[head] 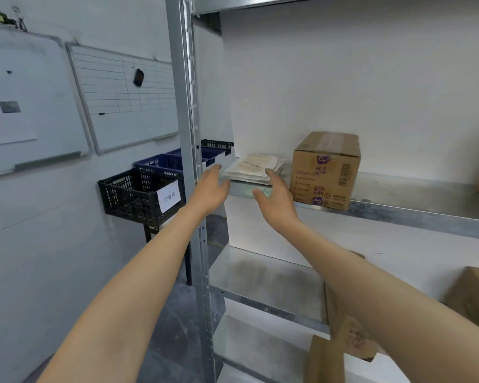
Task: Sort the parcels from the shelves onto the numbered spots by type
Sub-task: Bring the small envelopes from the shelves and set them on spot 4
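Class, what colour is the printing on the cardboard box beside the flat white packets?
Mostly purple, on the brown cardboard box, best in the head view.

Both hands reach with fingers extended toward a flat stack of pale soft parcels (253, 168) on a metal shelf (398, 190). The left hand (210, 186) is at the stack's left edge and the right hand (277, 194) at its near right corner; contact is unclear. A printed cardboard box (325, 170) stands just right of the right hand. A labelled black crate (133, 194) sits left of the left hand, beyond the shelf upright (184, 106).
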